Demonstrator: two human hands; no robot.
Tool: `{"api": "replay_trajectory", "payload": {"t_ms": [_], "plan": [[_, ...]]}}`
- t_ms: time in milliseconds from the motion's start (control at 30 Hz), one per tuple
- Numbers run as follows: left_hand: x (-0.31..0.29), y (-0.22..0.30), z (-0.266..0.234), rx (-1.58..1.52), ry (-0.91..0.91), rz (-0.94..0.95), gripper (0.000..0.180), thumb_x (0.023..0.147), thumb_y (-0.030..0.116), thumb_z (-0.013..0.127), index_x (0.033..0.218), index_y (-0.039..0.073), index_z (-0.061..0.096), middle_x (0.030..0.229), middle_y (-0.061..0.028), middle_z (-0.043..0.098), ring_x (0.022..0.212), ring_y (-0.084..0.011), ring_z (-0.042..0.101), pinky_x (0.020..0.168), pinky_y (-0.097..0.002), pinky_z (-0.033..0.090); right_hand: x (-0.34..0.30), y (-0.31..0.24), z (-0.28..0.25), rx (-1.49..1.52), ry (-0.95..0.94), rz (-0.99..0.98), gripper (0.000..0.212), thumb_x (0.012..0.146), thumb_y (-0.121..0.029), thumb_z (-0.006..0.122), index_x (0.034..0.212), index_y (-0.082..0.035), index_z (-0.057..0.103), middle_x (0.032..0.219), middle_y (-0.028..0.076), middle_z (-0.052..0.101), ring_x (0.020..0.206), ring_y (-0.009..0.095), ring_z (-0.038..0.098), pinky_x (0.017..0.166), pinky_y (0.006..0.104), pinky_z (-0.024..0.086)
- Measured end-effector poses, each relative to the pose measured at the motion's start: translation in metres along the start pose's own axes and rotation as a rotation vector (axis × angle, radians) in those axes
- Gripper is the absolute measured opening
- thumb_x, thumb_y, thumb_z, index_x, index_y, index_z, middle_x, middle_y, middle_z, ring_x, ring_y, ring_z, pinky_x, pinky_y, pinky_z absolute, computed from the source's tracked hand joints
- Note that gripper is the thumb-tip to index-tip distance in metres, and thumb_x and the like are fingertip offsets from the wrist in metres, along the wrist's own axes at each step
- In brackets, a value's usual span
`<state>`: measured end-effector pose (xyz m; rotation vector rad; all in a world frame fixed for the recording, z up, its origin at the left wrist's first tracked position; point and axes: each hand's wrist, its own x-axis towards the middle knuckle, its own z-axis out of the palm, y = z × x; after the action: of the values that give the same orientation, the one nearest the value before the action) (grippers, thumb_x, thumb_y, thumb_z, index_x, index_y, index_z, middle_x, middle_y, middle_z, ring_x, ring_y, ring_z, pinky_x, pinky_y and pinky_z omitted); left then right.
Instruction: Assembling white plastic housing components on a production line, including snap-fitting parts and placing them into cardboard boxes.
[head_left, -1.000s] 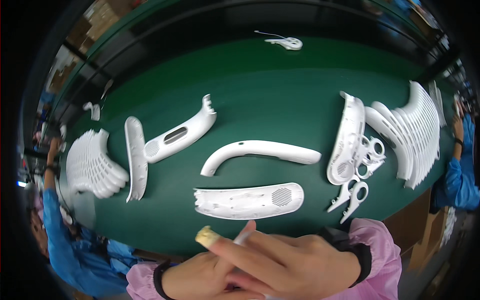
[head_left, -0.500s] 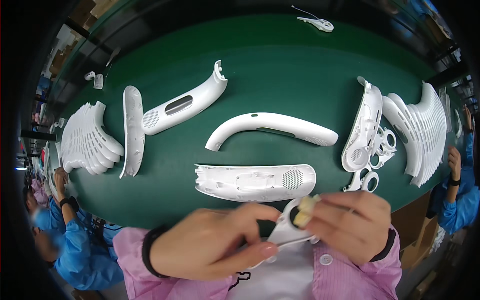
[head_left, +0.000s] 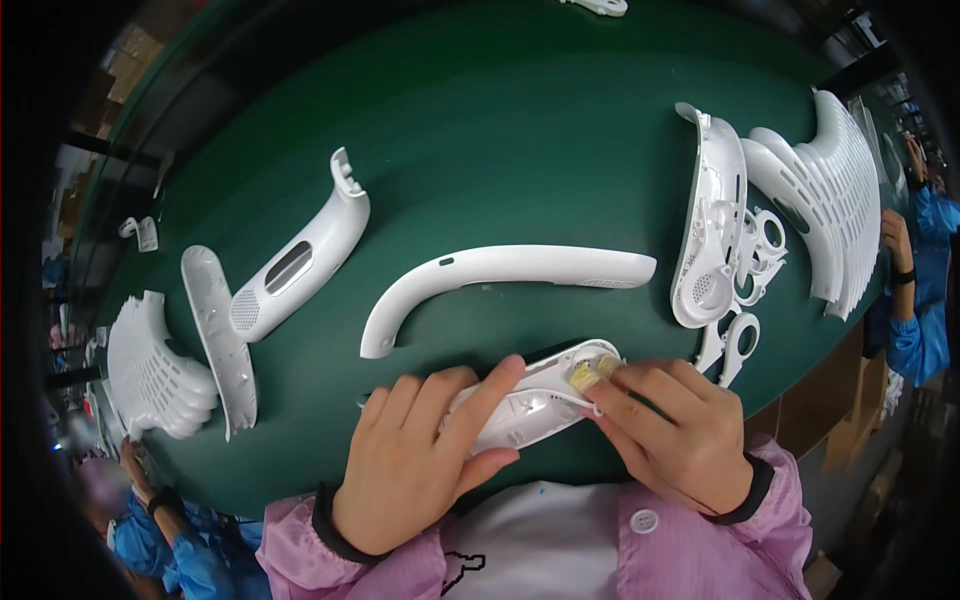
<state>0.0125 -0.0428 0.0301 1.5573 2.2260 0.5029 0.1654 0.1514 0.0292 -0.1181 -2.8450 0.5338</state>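
Out on the left, a fanned stack of white shells (head_left: 150, 370) stands by a narrow shell (head_left: 220, 340), hollow side up, with a slotted shell (head_left: 340, 230) slanting away just beside it. A long curved shell (head_left: 500, 262) arches across the middle of the green table (head_left: 480, 150).

And here's the action, at the near edge: the left hand (head_left: 415, 460) spans the cupped shell (head_left: 535, 420), index finger along the far side, thumb at the near side, holding it. Good steadying spot; a firm, level hold should stop it rocking, without squeezing the thin walls. Over the hollow lies the ringed insert (head_left: 545, 380), ring end to the right. Whether it sits flush, one can't tell.

The right hand (head_left: 685, 430) has its fingertips drawn in narrow on that ring end, yellow finger covers (head_left: 583, 377) on top. Best to line up the ring first, then press evenly and straight down; a tilted push could strain the slim arm.

Farther right, an upright-lying shell (head_left: 715, 220), spare ringed parts (head_left: 709, 350), then another fanned stack (head_left: 840, 220).
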Motion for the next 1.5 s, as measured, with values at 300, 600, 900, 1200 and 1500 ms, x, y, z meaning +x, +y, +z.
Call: {"api": "replay_trajectory", "payload": {"t_ms": [300,600,900,1200,1500], "plan": [[-0.002,-0.004,-0.001,0.063,-0.041,0.02,0.059,0.092,0.055,0.055,0.138,0.018,0.058,0.115,-0.0119,0.058,0.087,-0.0303,0.053,0.076,-0.041,0.042,0.012,-0.022,-0.003,-0.062,-0.138,0.231,0.043,0.064,-0.004,0.081,0.106,-0.011,0.075,0.076,0.0,0.054,0.05,0.015,0.051,0.044,0.028,0.039],[-0.001,-0.003,0.0,0.017,-0.028,-0.078,0.066,0.085,0.06,0.061,0.137,0.02,0.056,0.117,-0.0162,0.055,0.09,-0.0338,0.054,0.076,-0.0445,0.042,0.023,0.004,-0.003,0.411,-0.32,0.167,0.038,0.078,-0.023,0.078,0.108,-0.001,0.072,0.096,0.001,0.058,0.05,0.016,0.056,0.047,0.028,0.046],[0.005,0.001,-0.005,-0.023,-0.047,-0.107,0.07,0.068,0.046,0.08,0.13,0.019,0.059,0.117,-0.0146,0.056,0.089,-0.0336,0.053,0.075,-0.0448,0.041,0.027,0.003,-0.005,0.345,-0.418,0.122,0.053,0.073,-0.035,0.081,0.112,0.001,0.071,0.091,0.003,0.055,0.053,0.017,0.057,0.048,0.0287,0.048],[0.006,0.001,-0.004,-0.028,0.016,-0.138,0.065,0.065,0.044,0.082,0.121,0.017,0.066,0.112,-0.0105,0.06,0.088,-0.0327,0.055,0.074,-0.0438,0.044,0.022,0.003,0.002,0.181,-0.257,0.006,0.024,0.08,-0.009,0.071,0.101,0.002,0.07,0.088,0.002,0.061,0.052,0.011,0.052,0.047,0.0254,0.041],[0.006,0.002,-0.004,-0.033,0.03,-0.111,0.063,0.066,0.045,0.083,0.12,0.016,0.066,0.108,-0.0111,0.059,0.086,-0.0338,0.055,0.073,-0.0444,0.044,0.005,0.0,0.002,0.096,-0.139,-0.064,0.026,0.069,-0.009,0.073,0.094,-0.001,0.074,0.095,0.005,0.065,0.054,0.009,0.047,0.046,0.0253,0.035]]}}
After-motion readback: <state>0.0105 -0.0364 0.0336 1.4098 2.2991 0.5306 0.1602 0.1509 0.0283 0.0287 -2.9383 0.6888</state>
